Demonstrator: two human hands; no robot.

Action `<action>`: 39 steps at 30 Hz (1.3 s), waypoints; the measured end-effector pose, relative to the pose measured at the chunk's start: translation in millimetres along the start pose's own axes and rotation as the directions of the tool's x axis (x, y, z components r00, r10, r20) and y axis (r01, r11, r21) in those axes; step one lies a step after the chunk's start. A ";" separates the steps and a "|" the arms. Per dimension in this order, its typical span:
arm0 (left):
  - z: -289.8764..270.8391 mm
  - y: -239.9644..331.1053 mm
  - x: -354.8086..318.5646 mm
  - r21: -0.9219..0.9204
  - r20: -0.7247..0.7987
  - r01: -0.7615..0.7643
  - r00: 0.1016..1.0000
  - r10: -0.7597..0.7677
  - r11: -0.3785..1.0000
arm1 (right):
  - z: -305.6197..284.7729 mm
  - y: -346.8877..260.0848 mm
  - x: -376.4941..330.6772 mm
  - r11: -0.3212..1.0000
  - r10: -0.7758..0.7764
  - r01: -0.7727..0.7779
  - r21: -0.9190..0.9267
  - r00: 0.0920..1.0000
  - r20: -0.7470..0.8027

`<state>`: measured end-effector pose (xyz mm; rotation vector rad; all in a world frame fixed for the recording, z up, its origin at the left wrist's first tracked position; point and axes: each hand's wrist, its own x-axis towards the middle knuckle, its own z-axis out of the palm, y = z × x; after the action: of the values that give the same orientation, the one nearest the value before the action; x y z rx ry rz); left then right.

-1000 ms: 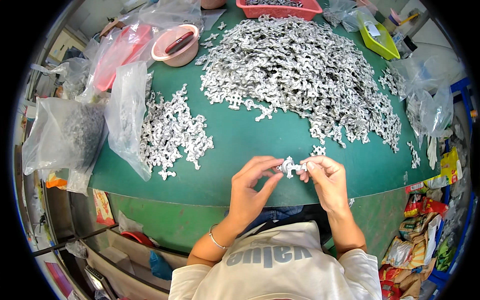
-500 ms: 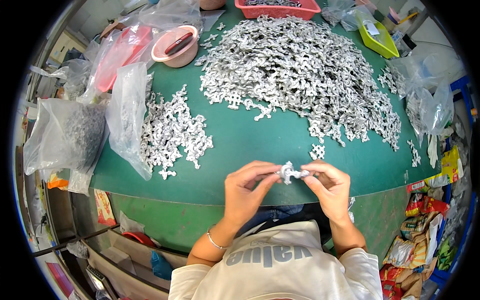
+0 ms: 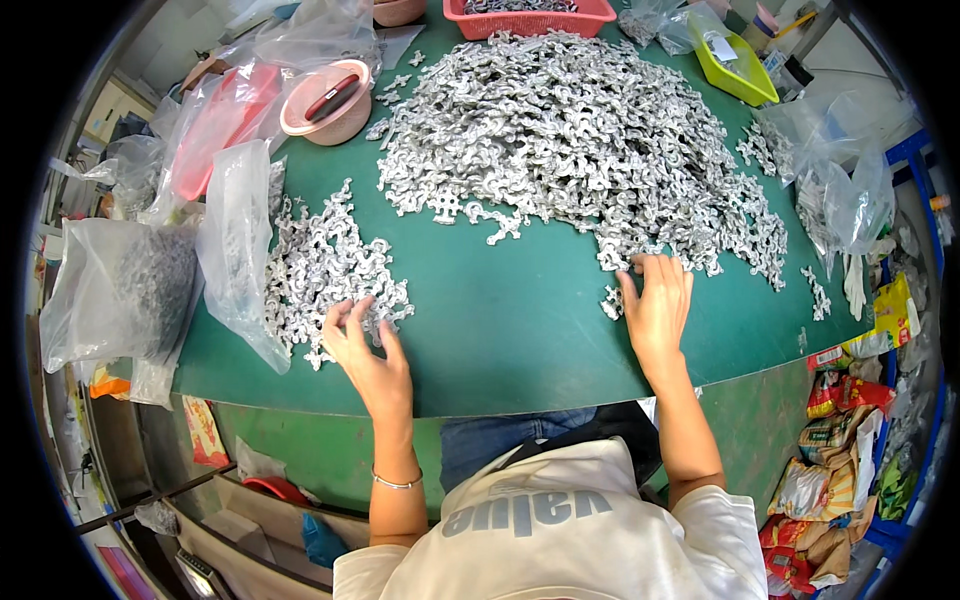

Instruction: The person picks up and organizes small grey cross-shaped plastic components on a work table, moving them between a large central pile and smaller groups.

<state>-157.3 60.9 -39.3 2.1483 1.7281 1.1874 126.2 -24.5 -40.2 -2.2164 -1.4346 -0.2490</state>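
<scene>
My left hand point(image 3: 368, 362), fingers spread, hovers over or touches the near right edge of a small heap of silvery metal castings point(image 3: 325, 250). No casting shows in its fingers. My right hand point(image 3: 657, 312) reaches to the near edge of a much larger heap of the same knobbly castings point(image 3: 560, 130), its thumb apart from its fingers. The tips of those fingers lie against the heap, and nothing can be seen held in them. Just left of the right thumb lies a loose casting point(image 3: 611, 302), partly beside the hand.
Both heaps lie on a green tabletop point(image 3: 480, 330). A pink bowl point(image 3: 345, 128) with a dark red-handled tool across it stands at the back left. Clear plastic bags point(image 3: 120, 290) crowd the left. A red basket point(image 3: 530, 25) and a yellow-green tray point(image 3: 735, 75) sit behind.
My hands have parted from in front of me, where they held a casting together. The left has moved left to the small heap, the right forward to the large one.
</scene>
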 end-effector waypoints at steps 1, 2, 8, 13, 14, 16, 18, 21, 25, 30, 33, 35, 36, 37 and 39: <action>0.4 4.6 -0.3 -0.026 0.011 -0.020 1.000 0.020 0.999 | 1.8 1.0 1.6 1.000 -0.001 0.001 -0.010 1.000 -0.005; -0.7 9.8 -0.2 -0.039 0.028 -0.033 0.999 0.034 0.999 | 1.9 1.3 1.1 1.000 -0.002 0.002 -0.011 1.000 -0.006; 1.4 36.2 -7.0 -0.195 0.133 -0.007 0.991 0.033 0.981 | 4.2 -5.3 1.8 0.998 -0.056 0.058 0.036 0.997 -0.058; -0.3 47.5 -11.1 -0.243 0.192 -0.036 0.978 0.084 0.969 | 5.8 -2.5 2.5 0.988 -0.156 0.155 0.014 0.988 0.023; -0.4 48.0 -11.6 -0.242 0.191 -0.036 0.978 0.084 0.970 | 5.7 -0.4 3.3 0.982 -0.182 0.182 0.041 0.983 0.001; -0.2 48.7 -12.6 -0.263 0.209 -0.042 0.973 0.100 0.964 | 5.0 -2.4 5.0 0.975 -0.208 0.209 0.069 0.978 -0.023; 1.4 49.5 -14.3 -0.290 0.221 -0.043 0.969 0.111 0.956 | 2.9 -10.5 7.4 0.974 -0.215 0.215 0.065 0.977 -0.002; 0.8 54.8 -16.3 -0.325 0.249 -0.036 0.961 0.122 0.945 | 7.9 -3.4 6.1 0.971 -0.239 0.239 0.007 0.969 0.055; -3.9 57.9 -16.0 -0.427 0.304 0.012 0.944 0.131 0.904 | -5.7 -11.1 3.6 0.965 -0.204 0.205 0.161 0.979 -0.024; -6.8 81.6 -16.0 -0.658 0.467 0.229 0.872 0.150 0.717 | -39.0 -40.5 -13.2 0.659 -0.087 -0.173 0.732 0.949 0.303; -5.0 92.9 -15.6 -0.745 0.499 0.312 0.847 0.183 0.589 | -52.5 -50.2 -19.4 0.548 -0.115 -0.305 0.779 0.895 0.431; -3.7 94.5 -14.7 -0.769 0.569 0.411 0.790 0.230 0.489 | -57.6 -51.5 -22.1 0.488 -0.135 -0.352 0.799 0.874 0.468; -2.6 92.9 -14.7 -0.768 0.585 0.442 0.778 0.228 0.463 | -59.8 -51.6 -23.0 0.433 -0.120 -0.428 0.793 0.844 0.522; -2.5 92.9 -14.9 -0.768 0.586 0.443 0.778 0.227 0.463 | -61.3 -51.6 -23.9 0.376 -0.110 -0.502 0.779 0.810 0.575; -2.6 93.3 -15.2 -0.755 0.647 0.588 0.739 0.188 0.290 | -63.7 -51.9 -25.8 0.344 -0.084 -0.510 0.788 0.819 0.567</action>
<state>-88.1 15.8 6.7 1.1848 0.5875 0.8272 75.4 -59.2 20.0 -1.4204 -0.9889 1.1340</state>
